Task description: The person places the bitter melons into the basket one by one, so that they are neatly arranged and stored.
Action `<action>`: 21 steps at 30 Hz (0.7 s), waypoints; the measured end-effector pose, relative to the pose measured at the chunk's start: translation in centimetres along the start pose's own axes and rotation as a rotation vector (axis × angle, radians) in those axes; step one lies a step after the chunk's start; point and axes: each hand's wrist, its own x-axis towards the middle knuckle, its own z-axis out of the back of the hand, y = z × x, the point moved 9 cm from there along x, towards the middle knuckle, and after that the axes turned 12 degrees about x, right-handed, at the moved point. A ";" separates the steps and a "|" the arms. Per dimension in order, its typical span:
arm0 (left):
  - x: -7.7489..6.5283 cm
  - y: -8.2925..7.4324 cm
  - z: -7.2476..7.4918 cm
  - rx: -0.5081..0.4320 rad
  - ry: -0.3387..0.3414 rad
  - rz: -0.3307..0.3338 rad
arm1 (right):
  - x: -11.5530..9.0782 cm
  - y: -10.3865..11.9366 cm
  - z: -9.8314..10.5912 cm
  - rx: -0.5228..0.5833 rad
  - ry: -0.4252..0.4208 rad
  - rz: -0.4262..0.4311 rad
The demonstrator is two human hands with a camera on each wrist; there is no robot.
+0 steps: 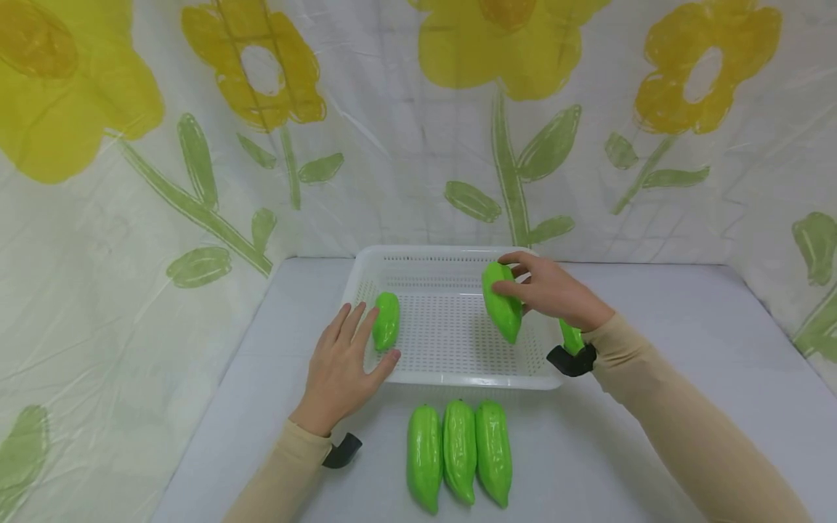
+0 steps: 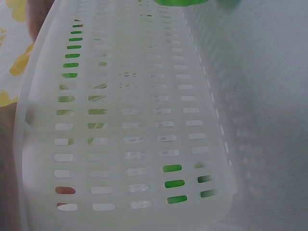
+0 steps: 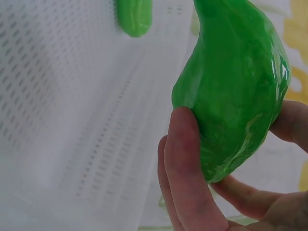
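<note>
My right hand (image 1: pixel 552 290) pinches a glossy, pointed green pepper (image 1: pixel 502 301) between thumb and fingers, tilted over the right part of a white perforated plastic basket (image 1: pixel 451 379). In the right wrist view, the fingers wrap the thick end of this green pepper (image 3: pixel 236 91). Another green pepper (image 1: pixel 387 322) lies inside the basket at its left side. Fingers spread and holding nothing, my left hand (image 1: pixel 343 370) reaches over the basket's left front corner, its fingertips beside that pepper. The left wrist view shows mostly the perforated basket wall (image 2: pixel 110 149).
Three green peppers (image 1: pixel 460 450) lie side by side on the white table in front of the basket. One more green pepper (image 1: pixel 571 335) is right of the basket, partly hidden by my right wrist. A flower-patterned curtain (image 1: pixel 392 160) hangs behind the table.
</note>
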 end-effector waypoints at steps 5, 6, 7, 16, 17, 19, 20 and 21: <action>0.0 0.0 -0.1 0.003 0.010 0.004 | 0.5 -0.1 -0.8 0.016 0.011 -0.008; 0.0 0.0 -0.1 0.003 0.009 0.005 | 0.6 -0.1 -1.0 0.018 0.015 -0.009; 0.0 0.0 -0.1 0.003 0.008 0.004 | 0.8 0.0 -1.2 0.023 0.020 -0.008; 0.1 -0.1 0.0 0.005 -0.005 -0.006 | 2.2 0.5 -3.1 0.018 0.057 0.000; 0.1 -0.1 0.0 0.004 -0.004 -0.006 | 2.3 0.6 -3.3 0.015 0.060 0.003; 0.1 0.0 0.0 0.002 -0.003 -0.004 | 2.6 0.8 -3.6 0.014 0.065 0.010; 0.1 0.0 -0.1 0.002 -0.002 -0.003 | 2.7 0.8 -3.7 0.014 0.067 0.012; 0.1 0.0 -0.1 0.002 0.000 -0.002 | 2.8 0.9 -3.9 0.017 0.069 0.010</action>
